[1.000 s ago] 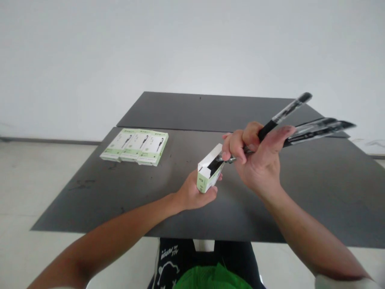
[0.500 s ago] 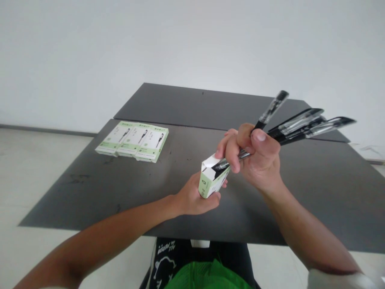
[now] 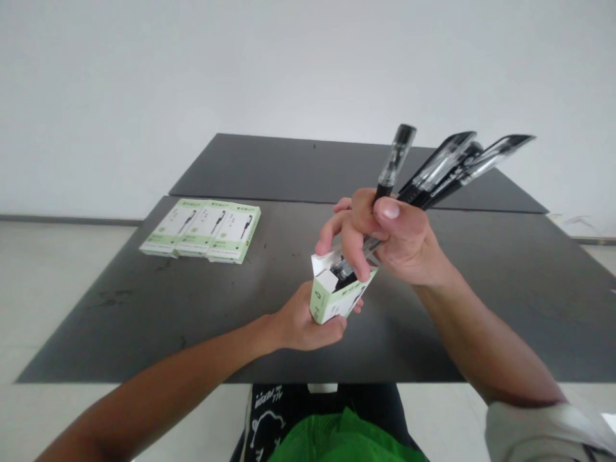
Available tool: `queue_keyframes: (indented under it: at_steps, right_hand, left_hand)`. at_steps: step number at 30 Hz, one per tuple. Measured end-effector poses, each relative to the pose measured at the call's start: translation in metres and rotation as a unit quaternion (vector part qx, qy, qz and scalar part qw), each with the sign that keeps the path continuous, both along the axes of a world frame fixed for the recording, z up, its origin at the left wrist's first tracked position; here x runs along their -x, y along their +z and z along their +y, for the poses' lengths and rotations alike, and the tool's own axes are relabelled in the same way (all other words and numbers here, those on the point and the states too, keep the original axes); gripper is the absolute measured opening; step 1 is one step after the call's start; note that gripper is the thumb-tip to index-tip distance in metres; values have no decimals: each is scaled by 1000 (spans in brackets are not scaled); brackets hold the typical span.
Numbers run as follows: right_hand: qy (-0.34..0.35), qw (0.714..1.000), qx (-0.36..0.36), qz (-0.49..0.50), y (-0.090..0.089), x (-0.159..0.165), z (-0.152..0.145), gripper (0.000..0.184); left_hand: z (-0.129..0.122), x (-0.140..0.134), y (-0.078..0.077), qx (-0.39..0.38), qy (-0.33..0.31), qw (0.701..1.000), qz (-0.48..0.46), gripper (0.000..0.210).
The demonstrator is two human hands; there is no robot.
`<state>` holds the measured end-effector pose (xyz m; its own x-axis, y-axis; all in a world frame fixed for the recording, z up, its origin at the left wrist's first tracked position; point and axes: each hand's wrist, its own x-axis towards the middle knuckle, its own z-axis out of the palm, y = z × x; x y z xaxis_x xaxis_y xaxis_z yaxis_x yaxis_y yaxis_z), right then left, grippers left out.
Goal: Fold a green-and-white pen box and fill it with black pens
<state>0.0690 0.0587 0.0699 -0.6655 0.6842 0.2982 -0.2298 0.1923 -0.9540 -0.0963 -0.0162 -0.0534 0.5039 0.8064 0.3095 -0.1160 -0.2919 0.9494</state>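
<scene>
My left hand (image 3: pixel 308 324) is wrapped round a small green and white pen box (image 3: pixel 332 298), held tilted above the table with its top flaps open. In my right hand (image 3: pixel 389 234) is a bundle of black pens (image 3: pixel 433 170) with clear caps, fanned out up and to the right. Their lower ends pass behind my fingers toward the mouth of the box. Dark and clear pen parts show at the opening, close under my right fingertips. How many pens are inside the box I cannot tell.
Three more green and white pen boxes (image 3: pixel 197 228) lie overlapping side by side at the left of the dark grey table (image 3: pixel 269 340). A seam crosses the table behind them. A pale wall (image 3: pixel 308 64) stands at the back.
My right hand and its pens have shifted left, with the pens turned more upright. The box's opening is tipped more toward me and its flaps show more. My left hand has moved slightly down.
</scene>
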Motion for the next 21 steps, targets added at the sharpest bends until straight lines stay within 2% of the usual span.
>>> queue_keyframes:
  at_steps: [4, 8, 13, 16, 21]
  right_hand:
    - [80, 997, -2, 11, -3, -2, 4, 52]
    - [63, 998, 7, -14, -6, -2, 2, 55]
    - [80, 996, 1, -41, -6, -3, -2, 56]
    - [67, 997, -7, -25, -8, -4, -5, 51]
    - [43, 999, 23, 9, -9, -4, -9, 46]
  left_hand:
    - [-2, 1, 3, 43, -24, 999, -13, 37]
    - [-3, 2, 6, 101, -61, 992, -49, 43]
    - [-1, 4, 9, 91, -76, 992, -41, 40]
    - [1, 5, 9, 98, -89, 990, -45, 38]
    - [4, 7, 9, 143, -99, 982, -68, 36]
